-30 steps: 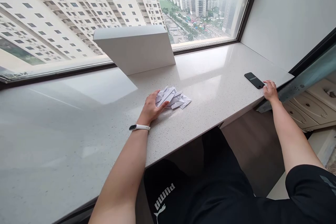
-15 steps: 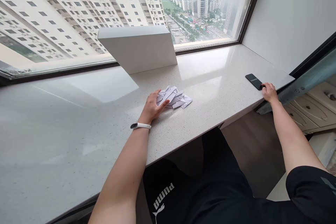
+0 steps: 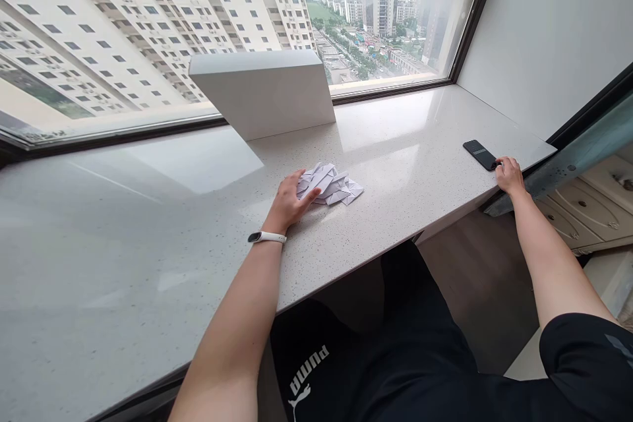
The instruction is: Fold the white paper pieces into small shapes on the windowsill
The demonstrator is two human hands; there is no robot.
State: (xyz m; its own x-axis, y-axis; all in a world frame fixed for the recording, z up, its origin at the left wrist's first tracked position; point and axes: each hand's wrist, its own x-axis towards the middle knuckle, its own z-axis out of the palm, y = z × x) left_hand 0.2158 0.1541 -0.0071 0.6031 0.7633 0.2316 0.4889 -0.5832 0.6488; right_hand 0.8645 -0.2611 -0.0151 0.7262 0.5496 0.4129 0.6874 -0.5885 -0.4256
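Note:
My left hand (image 3: 287, 203) lies flat on the speckled stone counter (image 3: 148, 237), fingers spread, its fingertips resting on the left edge of a small heap of folded white paper pieces (image 3: 332, 186). A white band sits on that wrist. Far to the right my right hand (image 3: 509, 174) rests at the counter's front edge, fingers curled, touching the near end of a black phone (image 3: 479, 154) that lies flat on the counter.
A white rectangular box (image 3: 264, 92) leans on the counter behind the paper, against the wide window (image 3: 148, 26). A white wall closes the right end. Drawers (image 3: 593, 204) stand at the lower right. My legs in dark shorts are under the counter.
Both hands have stayed where they were; only the view has shifted slightly.

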